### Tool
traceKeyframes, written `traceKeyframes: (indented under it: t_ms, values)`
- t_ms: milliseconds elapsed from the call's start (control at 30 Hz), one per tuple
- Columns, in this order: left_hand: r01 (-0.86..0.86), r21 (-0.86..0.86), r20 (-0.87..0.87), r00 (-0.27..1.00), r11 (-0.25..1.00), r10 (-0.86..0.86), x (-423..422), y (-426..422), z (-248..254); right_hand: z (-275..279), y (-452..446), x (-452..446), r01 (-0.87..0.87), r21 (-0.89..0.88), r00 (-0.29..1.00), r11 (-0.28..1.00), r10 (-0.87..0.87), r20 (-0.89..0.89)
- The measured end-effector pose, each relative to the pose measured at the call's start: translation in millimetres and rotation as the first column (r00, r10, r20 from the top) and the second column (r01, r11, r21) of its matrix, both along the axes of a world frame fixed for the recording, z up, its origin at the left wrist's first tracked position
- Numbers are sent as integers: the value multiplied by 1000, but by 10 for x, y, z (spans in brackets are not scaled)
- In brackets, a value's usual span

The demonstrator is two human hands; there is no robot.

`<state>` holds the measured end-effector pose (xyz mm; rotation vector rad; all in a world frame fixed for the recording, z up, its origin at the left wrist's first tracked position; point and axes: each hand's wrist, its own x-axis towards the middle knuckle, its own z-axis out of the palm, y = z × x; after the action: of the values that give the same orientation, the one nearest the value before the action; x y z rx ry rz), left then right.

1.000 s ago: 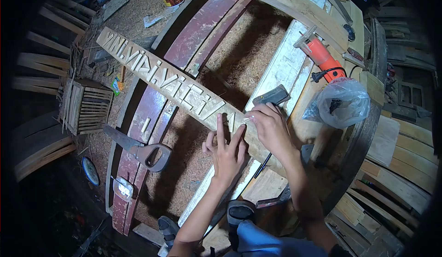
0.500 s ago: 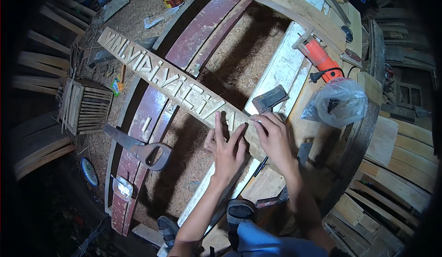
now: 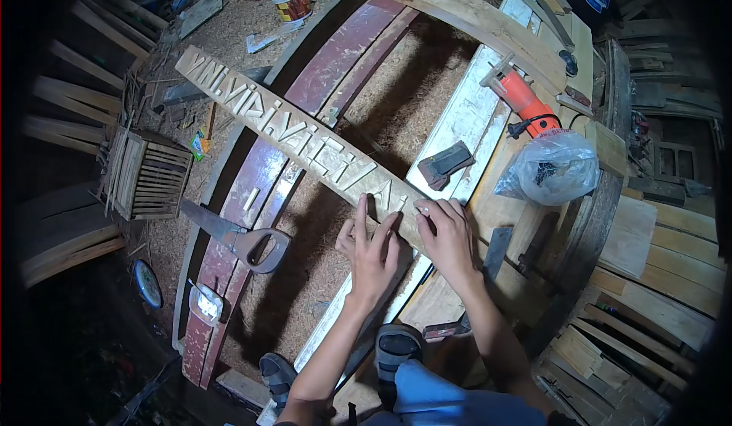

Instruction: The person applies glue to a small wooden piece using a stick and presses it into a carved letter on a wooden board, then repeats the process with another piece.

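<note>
- Right hand [image 3: 450,237] has slid along the board [image 3: 410,228], leaving a short strip [image 3: 402,204] visible beside the last big letter.
- Its thumb and forefinger sit close together; can't tell if they're pinching anything.
- Left hand [image 3: 370,264], fingers spread, tips at the board's edge.
- Pale, raised letters [image 3: 328,163] line the long board, lying slantwise across maroon and white planks.
</note>
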<state>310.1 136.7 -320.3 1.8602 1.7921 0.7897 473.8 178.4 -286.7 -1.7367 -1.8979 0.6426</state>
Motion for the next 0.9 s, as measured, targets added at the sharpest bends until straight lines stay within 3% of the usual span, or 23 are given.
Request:
traceKeyframes:
  t_ms: [133, 200, 300, 333, 433, 567, 900]
  values:
    - [14, 1, 34, 999, 1000, -14, -71, -88, 47, -23, -91, -31, -36, 24, 998, 999, 37, -52]
    - [35, 26, 76, 996, 999, -37, -141, -119, 93, -10, -123, -26, -43, 93, 996, 995, 35, 81]
    - [-3, 47, 206, 979, 999, -7, -260, -169, 154, 148, -141, -45, 8, 61, 993, 998, -15, 117]
    - [-41, 125, 220, 976, 991, 13, -283, -171, 214, 192, -153, -51, 14, 82, 995, 997, -22, 100]
    - [-69, 124, 249, 968, 990, 36, -408, -200, 369, 255, -204, -80, 13, 133, 1000, 991, -11, -16]
    - [-134, 141, 169, 980, 981, 109, -569, -233, 499, 426, -251, -205, -61, 211, 997, 976, 68, -26]
    - [-244, 137, 47, 970, 960, 240, -819, 15, 401, 295, 63, -571, -215, 165, 976, 962, 210, 49]
